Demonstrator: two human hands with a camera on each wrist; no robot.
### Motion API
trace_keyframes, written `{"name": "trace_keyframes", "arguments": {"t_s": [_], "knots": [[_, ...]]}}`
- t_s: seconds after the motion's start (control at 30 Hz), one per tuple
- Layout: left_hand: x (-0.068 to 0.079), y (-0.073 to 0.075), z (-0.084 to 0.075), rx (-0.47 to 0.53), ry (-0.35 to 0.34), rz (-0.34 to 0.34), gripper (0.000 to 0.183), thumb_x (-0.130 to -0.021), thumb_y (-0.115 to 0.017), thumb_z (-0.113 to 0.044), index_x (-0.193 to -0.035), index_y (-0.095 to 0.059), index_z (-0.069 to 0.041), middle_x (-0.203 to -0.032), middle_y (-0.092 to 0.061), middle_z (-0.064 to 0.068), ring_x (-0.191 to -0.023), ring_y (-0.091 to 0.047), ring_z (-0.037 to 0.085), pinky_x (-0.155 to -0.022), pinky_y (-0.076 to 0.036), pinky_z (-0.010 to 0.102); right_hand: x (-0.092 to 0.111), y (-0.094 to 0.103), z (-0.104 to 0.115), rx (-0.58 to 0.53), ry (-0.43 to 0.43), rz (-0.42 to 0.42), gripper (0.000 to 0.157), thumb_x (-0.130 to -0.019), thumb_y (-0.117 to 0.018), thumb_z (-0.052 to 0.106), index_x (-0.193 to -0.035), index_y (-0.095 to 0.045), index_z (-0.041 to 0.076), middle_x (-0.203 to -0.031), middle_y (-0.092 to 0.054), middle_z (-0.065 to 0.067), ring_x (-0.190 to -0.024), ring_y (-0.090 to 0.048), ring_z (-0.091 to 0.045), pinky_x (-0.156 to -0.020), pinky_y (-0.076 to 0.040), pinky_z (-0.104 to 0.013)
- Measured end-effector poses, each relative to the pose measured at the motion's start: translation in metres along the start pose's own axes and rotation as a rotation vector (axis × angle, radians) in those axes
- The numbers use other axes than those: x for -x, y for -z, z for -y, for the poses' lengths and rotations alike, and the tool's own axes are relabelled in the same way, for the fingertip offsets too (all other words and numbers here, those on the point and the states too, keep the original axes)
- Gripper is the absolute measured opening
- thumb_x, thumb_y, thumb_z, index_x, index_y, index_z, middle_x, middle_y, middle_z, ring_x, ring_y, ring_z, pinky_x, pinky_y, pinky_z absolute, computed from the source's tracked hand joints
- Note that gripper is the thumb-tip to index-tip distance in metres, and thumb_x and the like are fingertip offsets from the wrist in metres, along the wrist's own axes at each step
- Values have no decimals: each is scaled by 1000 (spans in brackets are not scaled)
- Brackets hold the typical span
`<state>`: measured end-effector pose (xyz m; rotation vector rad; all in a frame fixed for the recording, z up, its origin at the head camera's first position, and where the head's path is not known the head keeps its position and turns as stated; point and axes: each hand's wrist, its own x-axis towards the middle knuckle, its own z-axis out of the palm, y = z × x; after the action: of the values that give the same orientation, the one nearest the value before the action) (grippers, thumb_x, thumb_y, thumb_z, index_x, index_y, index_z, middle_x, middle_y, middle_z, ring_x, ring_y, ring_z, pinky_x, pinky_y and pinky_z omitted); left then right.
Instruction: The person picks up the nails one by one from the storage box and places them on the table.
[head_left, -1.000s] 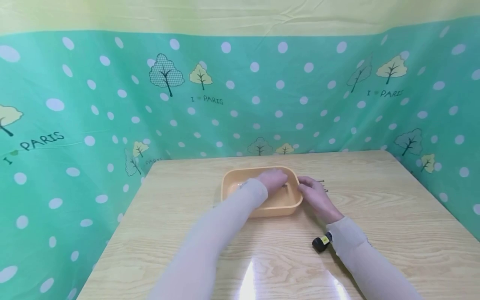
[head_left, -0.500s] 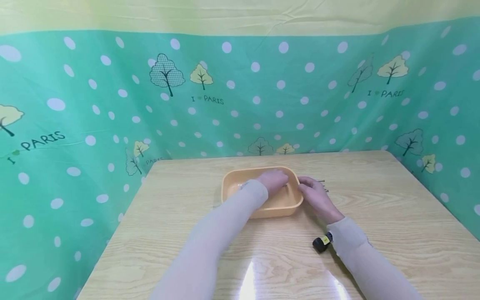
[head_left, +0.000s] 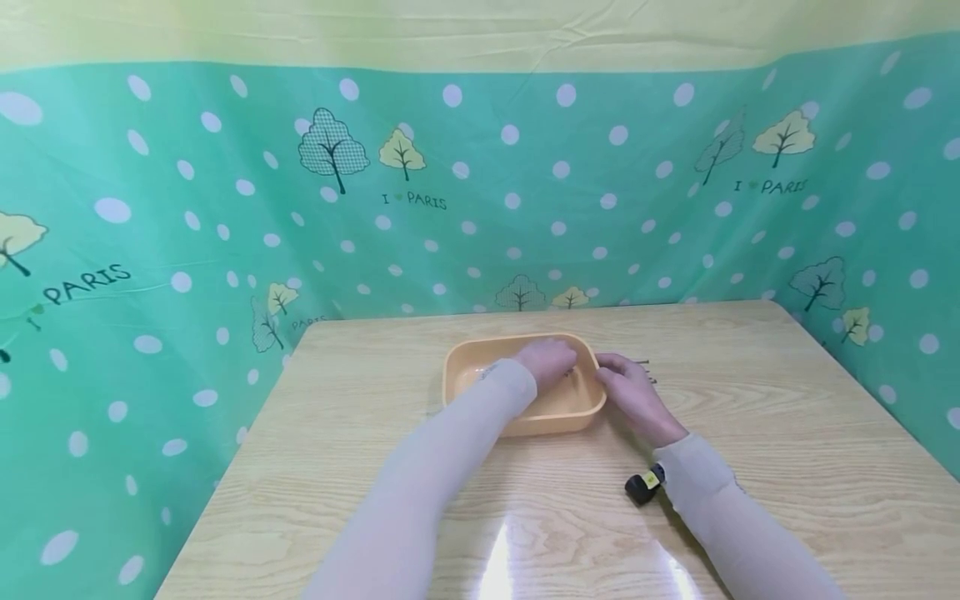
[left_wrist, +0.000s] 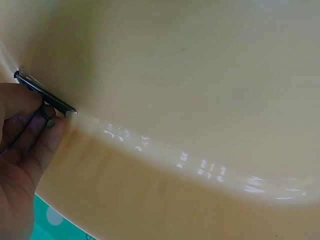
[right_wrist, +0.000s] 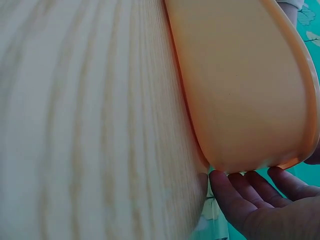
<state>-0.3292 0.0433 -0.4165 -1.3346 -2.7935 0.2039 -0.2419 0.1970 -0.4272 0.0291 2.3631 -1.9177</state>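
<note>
A light orange plastic basin (head_left: 551,425) stands on the wooden table. My left hand (head_left: 549,360) reaches into its right end, the back of the hand hiding most of the grip in the head view. The left wrist view shows thumb and fingers pinching several dark nails (left_wrist: 47,96), close over the basin's floor by the wall. One pointed tip and some flat heads stick out. At the basin's right end, my right hand (head_left: 636,398) touches the outside; its fingertips (right_wrist: 218,176) rest against the outer wall, with the fingers mostly straight.
More nails (head_left: 651,381) lie on the table just past the right hand, partly hidden by it. A black wrist camera (head_left: 642,487) sticks out from the right cuff. A green dotted curtain (head_left: 480,200) surrounds the back and sides of the table (head_left: 360,367).
Both hands and the basin stay almost where they were. On the left, the lower curtain has rippled a little to the right.
</note>
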Motion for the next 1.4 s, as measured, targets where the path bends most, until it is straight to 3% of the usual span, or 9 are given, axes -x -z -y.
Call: {"name": "trace_keyframes", "arguments": {"t_s": [0.4,0.57,0.73,0.93,1.2,1.4], "knots": [[3,6,2,30,6,-23,12,-85,-58,-20,-96,-61,-23,-87,-60,-8,-77,-54,8,-72,-46,19,0,1,1,-23,-6,0,42,-89,-43,16,-129,-42,2,-128,-44,-15,-114,-46,-29,-94,-42,-41],[9,14,5,103,58,-2,16,-86,-53,-18,-97,-62,-25,-86,-61,-8,-76,-55,9,-73,-46,21,0,-1,1,-30,-3,12,42,-90,-43,16,-129,-42,1,-128,-43,-16,-115,-44,-30,-96,-40,-42],[13,23,7,77,66,22,22,-85,-56,-14,-102,-63,-26,-93,-62,-7,-83,-56,10,-79,-48,24,1,0,1,-41,7,9,42,-90,-42,14,-129,-41,0,-128,-43,-18,-114,-45,-32,-96,-41,-42],[17,36,7,67,96,51,26,-80,-61,-6,-99,-63,-24,-90,-58,-7,-80,-54,10,-76,-47,23,1,2,3,-30,-7,0,42,-89,-42,15,-128,-41,1,-126,-44,-17,-110,-49,-32,-92,-44,-42],[26,51,10,58,66,52,26,-77,-63,-4,-97,-63,-20,-89,-55,-7,-78,-52,10,-72,-46,21,3,3,4,-19,-8,4,42,-88,-42,17,-128,-42,2,-124,-46,-16,-107,-52,-30,-88,-47,-38],[39,64,12,106,49,46,31,-75,-62,1,-97,-64,-21,-88,-57,-8,-78,-52,8,-73,-46,19,3,3,3,-11,-11,4,42,-89,-42,16,-128,-42,2,-124,-46,-16,-106,-52,-29,-89,-46,-38]]}}
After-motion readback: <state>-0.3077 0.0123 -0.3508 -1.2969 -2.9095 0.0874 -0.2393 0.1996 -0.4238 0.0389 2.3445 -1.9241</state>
